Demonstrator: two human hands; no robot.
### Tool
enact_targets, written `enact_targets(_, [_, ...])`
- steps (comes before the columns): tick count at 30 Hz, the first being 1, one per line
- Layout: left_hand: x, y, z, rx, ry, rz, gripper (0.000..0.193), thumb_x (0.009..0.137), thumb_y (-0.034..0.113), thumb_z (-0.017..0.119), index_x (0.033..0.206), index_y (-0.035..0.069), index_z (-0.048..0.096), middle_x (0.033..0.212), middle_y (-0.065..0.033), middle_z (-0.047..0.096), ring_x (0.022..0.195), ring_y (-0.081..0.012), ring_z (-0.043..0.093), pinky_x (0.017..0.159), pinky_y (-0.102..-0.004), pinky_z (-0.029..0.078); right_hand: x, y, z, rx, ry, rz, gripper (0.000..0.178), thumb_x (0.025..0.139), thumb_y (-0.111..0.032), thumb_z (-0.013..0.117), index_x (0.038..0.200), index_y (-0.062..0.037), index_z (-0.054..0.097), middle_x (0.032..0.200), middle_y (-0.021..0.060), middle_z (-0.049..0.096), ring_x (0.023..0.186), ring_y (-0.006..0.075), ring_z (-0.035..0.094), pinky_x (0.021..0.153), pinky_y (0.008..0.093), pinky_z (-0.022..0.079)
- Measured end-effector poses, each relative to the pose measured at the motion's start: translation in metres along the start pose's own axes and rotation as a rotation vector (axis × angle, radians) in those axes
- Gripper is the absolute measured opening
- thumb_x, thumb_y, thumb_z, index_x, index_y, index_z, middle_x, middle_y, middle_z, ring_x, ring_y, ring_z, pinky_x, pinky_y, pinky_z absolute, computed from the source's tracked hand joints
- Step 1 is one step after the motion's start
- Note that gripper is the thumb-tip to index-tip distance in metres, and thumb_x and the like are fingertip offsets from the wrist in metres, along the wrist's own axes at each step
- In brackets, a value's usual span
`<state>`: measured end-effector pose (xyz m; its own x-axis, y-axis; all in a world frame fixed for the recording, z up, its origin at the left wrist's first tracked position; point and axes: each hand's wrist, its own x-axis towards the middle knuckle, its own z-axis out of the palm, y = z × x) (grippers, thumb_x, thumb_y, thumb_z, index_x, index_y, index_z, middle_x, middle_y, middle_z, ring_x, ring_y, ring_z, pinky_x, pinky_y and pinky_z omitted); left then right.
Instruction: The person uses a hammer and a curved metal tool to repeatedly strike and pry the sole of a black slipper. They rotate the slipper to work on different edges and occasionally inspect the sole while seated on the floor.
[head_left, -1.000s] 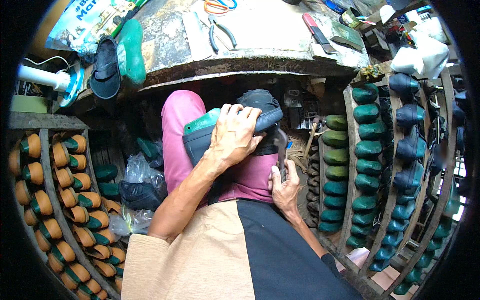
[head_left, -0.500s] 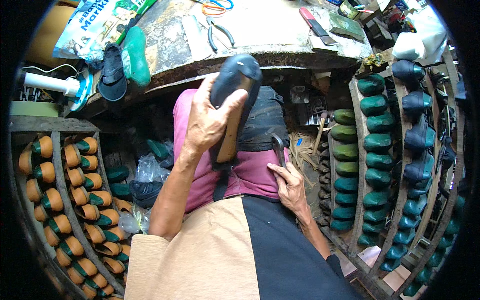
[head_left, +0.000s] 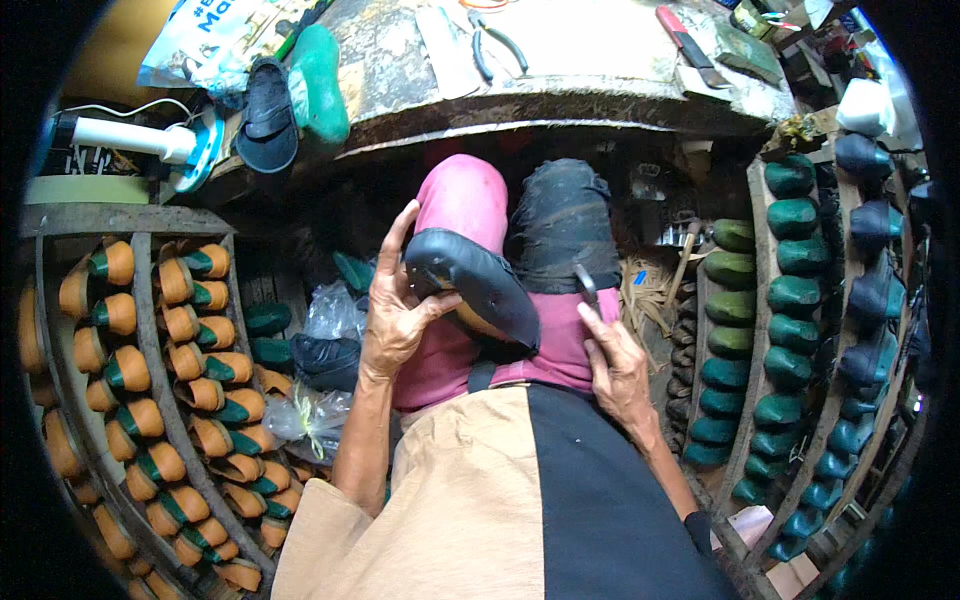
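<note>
My left hand (head_left: 396, 315) grips a black shoe (head_left: 485, 290) above my lap, fingers along its far left side and thumb across its near side. The shoe lies tilted, its rounded end toward the left hand, and a tan patch shows on its near side. In my right hand (head_left: 622, 375), low over my right thigh, is a dark metal tool (head_left: 586, 284) with a narrow head; the fist hides most of it. The tool is apart from the shoe. A black cloth wrap (head_left: 562, 225) covers my right knee.
Ahead stands a worn workbench (head_left: 600, 60) with pliers (head_left: 492, 50), a red-handled knife (head_left: 690, 45), a black sandal (head_left: 268, 115) and a green shoe last (head_left: 318, 85). Racks of tan shoes (head_left: 205, 350) flank me left, racks of green lasts (head_left: 795, 290) right.
My left hand has lowered the shoe toward my lap and turned it, so its tan underside shows less. The right hand keeps the tool near the thigh. The view has shifted.
</note>
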<state>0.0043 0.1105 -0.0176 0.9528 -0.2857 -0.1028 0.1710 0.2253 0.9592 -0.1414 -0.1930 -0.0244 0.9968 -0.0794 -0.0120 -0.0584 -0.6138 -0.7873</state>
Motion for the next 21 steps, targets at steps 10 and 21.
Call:
enact_targets(10, [-0.015, 0.055, -0.020, 0.687, -0.139, 0.123, 0.083, 0.082, -0.006, 0.084, 0.158, 0.009, 0.055, 0.133, -0.0109, 0.069, 0.122, -0.0249, 0.072, 0.110, -0.0393, 0.057, -0.009, 0.000, 0.008, 0.036, 0.142, 0.141, 0.075, 0.102, 0.002, 0.068, 0.171, 0.0012, 0.039, 0.143, 0.0347, 0.068, 0.131, 0.0494, 0.071, 0.110, 0.0498, 0.057])
enact_targets(21, [0.054, 0.071, -0.004, 1.041, -0.386, 0.253, 0.061, 0.074, 0.004, 0.088, 0.132, 0.015, 0.076, 0.107, -0.0144, 0.059, 0.103, -0.0375, 0.070, 0.093, -0.0452, 0.059, -0.022, 0.010, -0.006, -0.115, 0.012, 0.180, 0.043, 0.096, -0.004, 0.067, 0.134, 0.0075, 0.051, 0.105, 0.0387, 0.069, 0.101, 0.0594, 0.069, 0.090, 0.0608, 0.055])
